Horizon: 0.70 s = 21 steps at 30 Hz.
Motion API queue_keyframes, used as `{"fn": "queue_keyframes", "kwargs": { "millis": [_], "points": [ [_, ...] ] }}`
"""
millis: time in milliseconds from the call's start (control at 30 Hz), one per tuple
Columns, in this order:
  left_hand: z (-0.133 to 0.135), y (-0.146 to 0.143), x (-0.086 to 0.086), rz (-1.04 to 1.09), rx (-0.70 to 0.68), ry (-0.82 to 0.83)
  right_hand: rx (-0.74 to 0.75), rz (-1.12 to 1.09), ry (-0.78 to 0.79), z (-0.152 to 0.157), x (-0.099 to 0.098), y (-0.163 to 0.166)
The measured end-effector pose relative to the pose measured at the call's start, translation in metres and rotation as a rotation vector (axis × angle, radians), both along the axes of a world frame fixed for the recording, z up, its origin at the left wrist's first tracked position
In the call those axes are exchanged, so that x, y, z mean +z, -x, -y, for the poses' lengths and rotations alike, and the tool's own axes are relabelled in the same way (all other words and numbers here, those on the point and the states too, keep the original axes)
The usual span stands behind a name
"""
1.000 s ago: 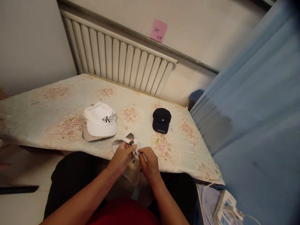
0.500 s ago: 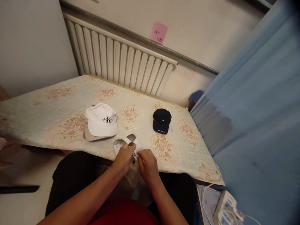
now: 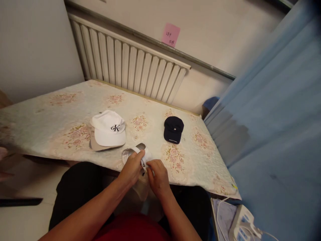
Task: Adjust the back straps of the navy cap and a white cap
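Observation:
A white cap lies at the table's near edge, its back opening and strap facing up. My left hand is closed on the cap's strap, thumb on top. Close by on the right, my right hand pinches the strap's end near a small metal buckle; the fingertips partly hide it. Below the hands hangs a thin, see-through beige piece that I cannot make out clearly. Further left, a white cap with black letters rests on a beige cap. A navy cap sits to the right.
A flowered cloth covers the table. Behind it stand a white radiator and a wall with a pink note. A blue curtain hangs on the right, above a power strip with cables. Part of another person's hand shows at the left edge.
My left thumb has moved up slightly along the strap, and the dark piece seen beside it before is now covered. The right hand and the other caps stay in place.

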<state>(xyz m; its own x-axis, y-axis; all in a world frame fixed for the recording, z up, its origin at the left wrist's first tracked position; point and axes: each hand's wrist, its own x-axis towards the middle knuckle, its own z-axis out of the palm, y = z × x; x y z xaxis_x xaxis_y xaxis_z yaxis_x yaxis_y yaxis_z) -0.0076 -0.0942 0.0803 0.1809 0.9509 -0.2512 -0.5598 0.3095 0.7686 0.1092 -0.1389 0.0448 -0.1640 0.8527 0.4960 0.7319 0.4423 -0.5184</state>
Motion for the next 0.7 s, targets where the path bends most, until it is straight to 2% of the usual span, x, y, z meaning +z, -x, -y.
{"fn": "queue_keyframes", "kwargs": {
  "millis": [333, 500, 700],
  "points": [
    [-0.008, 0.000, -0.007, -0.035, -0.005, 0.020, -0.057, -0.115, 0.027, -0.001, -0.003, -0.001],
    [-0.010, -0.001, -0.011, -0.054, -0.026, 0.023, -0.106, -0.222, 0.086, -0.004, -0.003, -0.001],
    [-0.014, -0.001, -0.014, -0.099, -0.039, 0.024, -0.122, -0.241, 0.148, -0.007, -0.003, -0.001]
  ]
}}
